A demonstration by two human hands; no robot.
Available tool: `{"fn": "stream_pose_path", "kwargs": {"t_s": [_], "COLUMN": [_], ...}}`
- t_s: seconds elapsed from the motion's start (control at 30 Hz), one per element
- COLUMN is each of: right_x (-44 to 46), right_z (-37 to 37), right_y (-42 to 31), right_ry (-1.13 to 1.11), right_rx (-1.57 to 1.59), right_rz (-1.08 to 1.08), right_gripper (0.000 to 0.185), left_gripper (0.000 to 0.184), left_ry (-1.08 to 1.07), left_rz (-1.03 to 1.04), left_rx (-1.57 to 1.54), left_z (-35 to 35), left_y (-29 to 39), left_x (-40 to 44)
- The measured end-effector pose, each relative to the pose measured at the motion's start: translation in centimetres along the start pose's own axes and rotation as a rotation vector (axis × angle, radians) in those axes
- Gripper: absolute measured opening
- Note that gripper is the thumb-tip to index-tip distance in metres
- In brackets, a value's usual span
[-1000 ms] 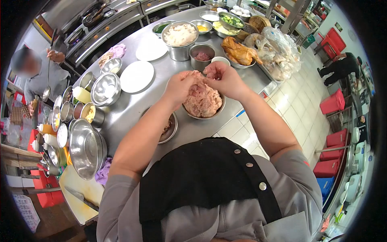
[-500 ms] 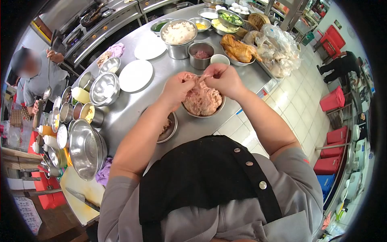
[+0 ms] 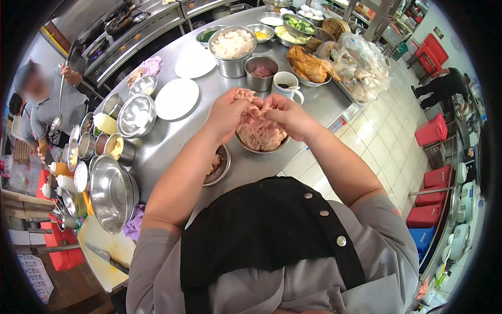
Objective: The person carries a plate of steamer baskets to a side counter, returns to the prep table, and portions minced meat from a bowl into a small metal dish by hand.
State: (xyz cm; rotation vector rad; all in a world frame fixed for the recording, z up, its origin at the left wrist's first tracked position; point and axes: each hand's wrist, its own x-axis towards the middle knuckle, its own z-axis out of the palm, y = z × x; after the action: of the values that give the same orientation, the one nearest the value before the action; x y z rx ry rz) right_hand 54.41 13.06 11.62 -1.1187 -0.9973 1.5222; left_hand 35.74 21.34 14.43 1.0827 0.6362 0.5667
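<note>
Above a metal bowl [image 3: 264, 152] heaped with pale pink raw meat [image 3: 261, 135], both hands work on a piece of it. My left hand [image 3: 225, 115] is closed around some raw meat, which shows over its fingertips. My right hand [image 3: 291, 117] pinches meat close beside the left fingers. The exact grip underneath is partly hidden. Just beyond the right hand stands a white mug [image 3: 293, 94] with dark liquid. A second metal bowl [image 3: 224, 177], also with meat in it, sits partly covered by my left forearm.
Past my hands are a tub of white food [image 3: 232, 43], a pot of reddish meat [image 3: 261, 71] and a cooked whole bird [image 3: 308, 64]. White plates [image 3: 177, 99] and stacked bowls [image 3: 136, 115] lie left. A knife [image 3: 107, 256] rests on a cutting board. A co-worker [image 3: 55, 104] holds a ladle.
My hands have come slightly lower and closer together, and my right hand has shifted off the mug, showing more of it. The co-worker at left has moved the ladle a little.
</note>
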Motion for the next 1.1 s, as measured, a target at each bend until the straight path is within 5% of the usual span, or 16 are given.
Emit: {"fn": "stream_pose_path", "kwargs": {"t_s": [0.27, 0.57, 0.7, 0.9, 1.03, 1.1], "right_x": [0.0, -0.1, 0.2, -0.9, -0.6, -0.6], "right_z": [0.2, 0.1, -1.3, -1.9, -2.3, -2.3], "right_y": [0.3, -2.2, -1.7, -2.5, -2.0, -2.0], "right_ry": [-0.094, -0.03, -0.02, -0.029, -0.058, -0.075], "right_rx": [0.305, 0.294, 0.247, 0.255, 0.261, 0.261], "right_rz": [-0.033, -0.161, -0.209, -0.24, -0.216, -0.208], "right_gripper": [0.013, 0.012, 0.006, 0.008, 0.004, 0.003], "left_gripper": [0.023, 0.019, 0.017, 0.026, 0.016, 0.012], "left_ry": [-0.064, -0.167, -0.083, 0.103, 0.329, 0.402], "left_rz": [0.039, -0.096, 0.032, 0.081, 0.097, 0.133], "left_rx": [0.003, 0.144, 0.285, 0.081, 0.992, 0.92], "left_z": [-1.8, -1.5, -3.4, -5.5, -7.9, -9.4], "left_y": [-0.5, -0.5, 0.8, 4.8, 1.9, -0.5], "left_x": [0.3, -0.9, -2.0, -7.2, -9.7, -9.9]}}
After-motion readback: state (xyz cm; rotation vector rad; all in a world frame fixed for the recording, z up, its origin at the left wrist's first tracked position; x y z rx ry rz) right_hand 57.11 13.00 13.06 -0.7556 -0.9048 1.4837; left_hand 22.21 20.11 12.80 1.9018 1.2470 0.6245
